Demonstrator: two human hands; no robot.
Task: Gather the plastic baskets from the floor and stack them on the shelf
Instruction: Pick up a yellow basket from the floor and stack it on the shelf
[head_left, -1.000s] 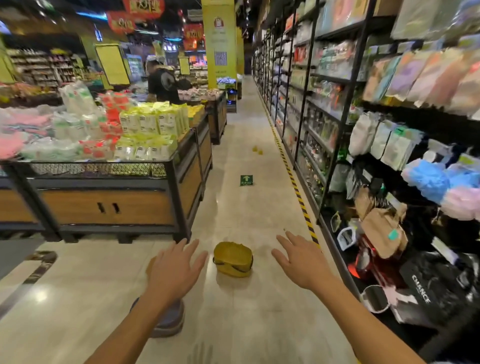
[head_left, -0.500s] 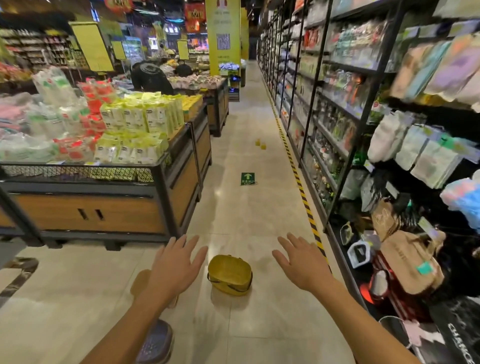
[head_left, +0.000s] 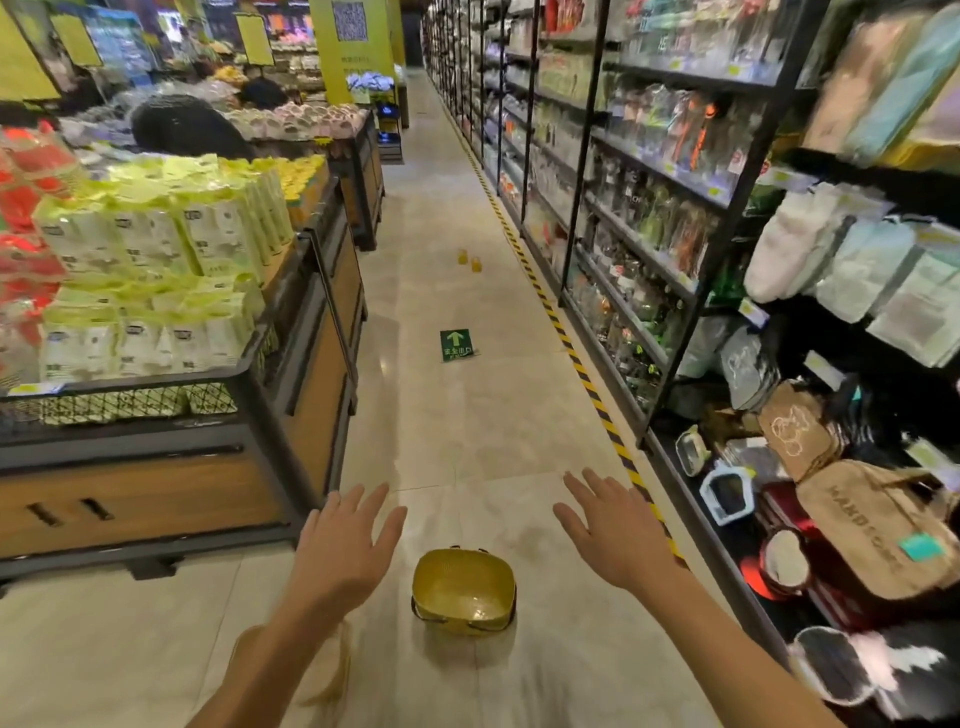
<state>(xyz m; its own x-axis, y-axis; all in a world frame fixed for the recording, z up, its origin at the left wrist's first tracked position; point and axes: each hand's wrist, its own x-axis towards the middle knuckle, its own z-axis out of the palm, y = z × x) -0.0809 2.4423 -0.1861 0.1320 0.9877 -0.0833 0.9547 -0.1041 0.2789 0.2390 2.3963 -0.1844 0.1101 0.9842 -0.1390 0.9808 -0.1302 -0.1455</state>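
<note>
Head camera view down a shop aisle. 1 yellow plastic basket (head_left: 464, 592) sits upright on the pale tiled floor (head_left: 467, 441), between 2 outstretched hands and slightly nearer the camera. The left hand (head_left: 345, 545) and right hand (head_left: 610, 535) hover above the floor with fingers straight and spread, empty and touching nothing. The basket is small and bowl-shaped, with a finely perforated wall and dark handle pieces at its rim. It looks light, stiff and slightly slick. Opposite sides of the rim seem the surest place to hold. 2 small yellow objects (head_left: 470, 261) lie far down the aisle, too small to identify. Stocked black shelving (head_left: 652, 174) lines the right side.
</note>
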